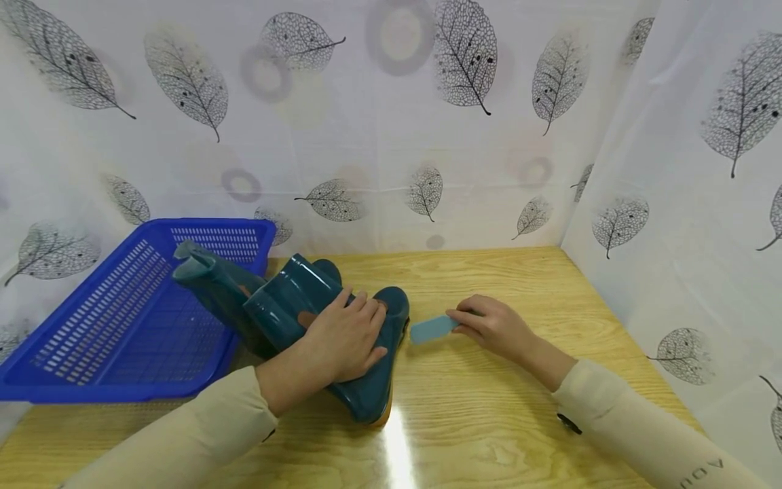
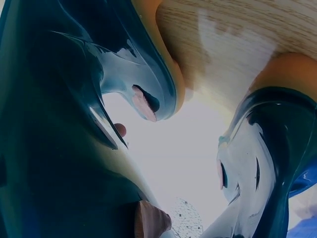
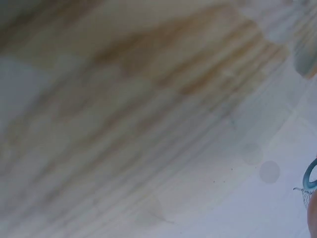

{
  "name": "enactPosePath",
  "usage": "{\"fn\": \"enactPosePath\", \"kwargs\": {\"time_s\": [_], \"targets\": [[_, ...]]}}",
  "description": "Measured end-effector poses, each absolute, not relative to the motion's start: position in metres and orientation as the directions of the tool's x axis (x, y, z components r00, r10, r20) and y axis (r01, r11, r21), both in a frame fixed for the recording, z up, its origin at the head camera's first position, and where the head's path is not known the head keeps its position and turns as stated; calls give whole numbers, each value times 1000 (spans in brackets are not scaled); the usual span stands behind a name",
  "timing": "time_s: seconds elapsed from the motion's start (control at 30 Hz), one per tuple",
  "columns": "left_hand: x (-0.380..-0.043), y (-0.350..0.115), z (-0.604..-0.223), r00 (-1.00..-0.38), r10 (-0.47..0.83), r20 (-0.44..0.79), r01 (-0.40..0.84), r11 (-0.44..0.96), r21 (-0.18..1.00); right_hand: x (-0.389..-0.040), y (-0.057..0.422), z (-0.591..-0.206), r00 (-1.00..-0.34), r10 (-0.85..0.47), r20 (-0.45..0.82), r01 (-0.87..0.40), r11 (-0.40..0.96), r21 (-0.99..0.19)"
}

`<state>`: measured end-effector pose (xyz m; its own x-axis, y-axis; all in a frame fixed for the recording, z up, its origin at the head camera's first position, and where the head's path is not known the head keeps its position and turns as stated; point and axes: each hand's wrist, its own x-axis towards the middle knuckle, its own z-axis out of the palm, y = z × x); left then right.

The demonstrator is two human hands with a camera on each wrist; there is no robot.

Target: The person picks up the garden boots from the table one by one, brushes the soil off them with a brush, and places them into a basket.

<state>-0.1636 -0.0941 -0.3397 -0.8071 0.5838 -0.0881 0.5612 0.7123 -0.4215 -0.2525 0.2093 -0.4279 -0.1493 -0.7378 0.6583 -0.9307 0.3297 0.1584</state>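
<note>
The dark teal boots point(image 1: 287, 309) lie tipped over in a cluster on the table point(image 1: 501, 414), left of centre, with their toes pointing mostly to the right and one shaft reaching across the near view of the blue basket point(image 1: 116, 392); whether it leans on the rim I cannot tell. Their glossy skin looks like rubber, so they should be moderately weighty, soft and bendy at the shaft, stiffer at the orange sole, hardly fragile, and slippery if wet; the firmest hold would probably be round the ankle or foot. The person's left hand point(image 1: 345, 333) rests on top of them, fingers spread and laid along the surface rather than clenched, thumb out to the side. Just right of the toes, the right hand point(image 1: 491, 327) pinches a flat light-blue tool point(image 1: 432, 329) by its near end, between thumb and fingers; it looks light and rigid, best gripped there, though its underside is hidden. The basket, with its slotted walls, stands at the left, and a white leaf-printed curtain point(image 1: 379, 129) hangs behind the table.
</note>
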Motion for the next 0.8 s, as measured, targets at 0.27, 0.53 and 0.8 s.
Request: {"fn": "enactPosePath", "kwargs": {"time_s": [0.27, 0.53, 0.8], "targets": [[-163, -93, -340, -807, 583, -97, 565, 712, -418, -250, 200, -427, -151, -748, 647, -923, 342, 179], [-163, -93, -339, -807, 583, -96, 563, 709, -425, -250, 199, -427, -162, -715, 681, -901, 388, 193], [-163, -94, -340, -807, 582, -100, 562, 706, -430, -251, 202, -431, -227, -715, 661, -877, 446, 180]]}}
